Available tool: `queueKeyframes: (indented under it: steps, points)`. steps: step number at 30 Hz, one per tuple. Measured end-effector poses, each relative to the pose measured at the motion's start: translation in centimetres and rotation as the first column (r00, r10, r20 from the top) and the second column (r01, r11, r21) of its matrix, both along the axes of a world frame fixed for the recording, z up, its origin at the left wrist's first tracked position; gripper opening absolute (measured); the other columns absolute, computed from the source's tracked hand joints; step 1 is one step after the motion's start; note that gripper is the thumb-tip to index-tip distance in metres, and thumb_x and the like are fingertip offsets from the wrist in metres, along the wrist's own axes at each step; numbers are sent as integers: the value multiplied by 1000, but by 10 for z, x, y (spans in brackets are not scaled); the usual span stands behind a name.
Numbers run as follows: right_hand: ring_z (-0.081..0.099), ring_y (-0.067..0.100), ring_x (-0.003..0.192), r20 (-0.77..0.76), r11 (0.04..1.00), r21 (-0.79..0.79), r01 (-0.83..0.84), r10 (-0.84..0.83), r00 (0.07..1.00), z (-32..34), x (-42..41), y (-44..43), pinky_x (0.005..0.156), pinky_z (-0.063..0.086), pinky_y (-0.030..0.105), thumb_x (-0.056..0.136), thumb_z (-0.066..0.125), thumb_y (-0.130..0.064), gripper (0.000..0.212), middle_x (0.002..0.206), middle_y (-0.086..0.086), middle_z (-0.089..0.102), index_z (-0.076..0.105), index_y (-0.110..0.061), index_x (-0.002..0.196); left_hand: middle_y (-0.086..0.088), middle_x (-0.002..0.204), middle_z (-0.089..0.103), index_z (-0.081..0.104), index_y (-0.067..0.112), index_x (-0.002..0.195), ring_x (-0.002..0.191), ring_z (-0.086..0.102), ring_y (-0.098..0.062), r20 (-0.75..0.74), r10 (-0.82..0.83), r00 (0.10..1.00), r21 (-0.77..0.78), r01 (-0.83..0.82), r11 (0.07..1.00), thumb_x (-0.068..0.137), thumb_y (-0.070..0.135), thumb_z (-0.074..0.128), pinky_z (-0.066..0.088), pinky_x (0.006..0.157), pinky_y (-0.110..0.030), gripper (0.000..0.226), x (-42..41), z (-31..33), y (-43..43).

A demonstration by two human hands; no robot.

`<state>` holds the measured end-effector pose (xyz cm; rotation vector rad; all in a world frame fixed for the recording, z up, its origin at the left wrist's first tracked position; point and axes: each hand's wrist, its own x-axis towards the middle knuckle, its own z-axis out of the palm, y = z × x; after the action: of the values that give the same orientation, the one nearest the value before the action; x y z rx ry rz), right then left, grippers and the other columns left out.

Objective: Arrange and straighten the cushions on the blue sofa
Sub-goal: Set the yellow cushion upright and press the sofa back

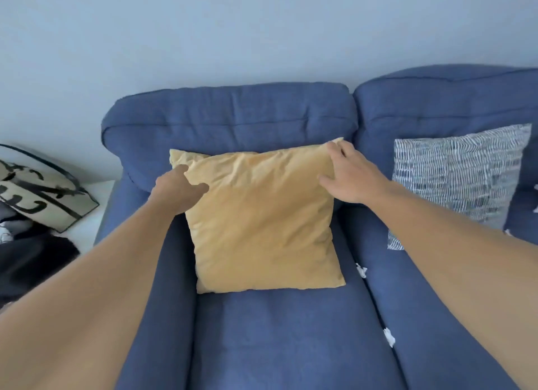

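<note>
Left hand [177, 187] pinches square mustard-yellow fabric cushion [262, 223] at its edge; right hand [350, 178] lies spread-fingered on its corner. Nearly straight, I judge; blue-white striped cushion [457, 180] awaits.

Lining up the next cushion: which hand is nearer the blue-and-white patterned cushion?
Right. The right hand rests on the yellow cushion's upper right corner, just left of the patterned cushion. The left hand holds the yellow cushion's far left edge.
</note>
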<state>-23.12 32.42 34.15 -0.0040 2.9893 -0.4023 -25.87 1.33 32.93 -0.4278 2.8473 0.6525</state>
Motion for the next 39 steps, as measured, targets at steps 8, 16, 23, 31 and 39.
queueKeyframes:
  steps: [8,16,23,31,39]
  points:
    - [14,26,147,239,876,-309,370,-305,922,-127,6,-2,113,24,49,73,70,-64,124,161,-2,-6,-18,-27,152,7,133,48,32,21,144,125,48,-23,131,202,971,364,-236,901,77,51,74,42,89,-34,85,3,-138,-28]
    - [35,24,138,360,671,-540,508,-361,860,-235,-15,-9,110,33,41,58,78,-66,131,154,-5,28,-13,-43,149,20,134,50,25,37,144,120,51,-3,66,231,971,671,-214,710,47,64,83,42,102,-31,116,-2,-234,-37]
    - [44,15,130,281,601,-628,494,-417,864,-299,-24,-20,107,32,27,63,77,-64,114,142,-10,44,12,-33,151,20,123,60,41,33,137,113,57,-2,-8,314,949,630,-239,739,49,73,78,44,104,-31,104,-9,-282,-24]
    - [47,11,121,241,641,-622,450,-390,889,-272,-15,-21,94,32,19,79,69,-56,81,116,-17,46,30,-30,145,18,116,63,53,31,128,109,59,-5,-36,406,913,631,-295,718,46,74,80,46,101,-31,97,5,-253,-17]
    - [49,16,123,223,647,-618,446,-400,889,-232,35,-10,93,35,24,87,62,-52,53,106,-17,53,51,-27,132,15,108,62,56,28,123,101,59,-11,80,523,849,635,-448,629,56,64,82,44,87,-26,80,61,-209,4]
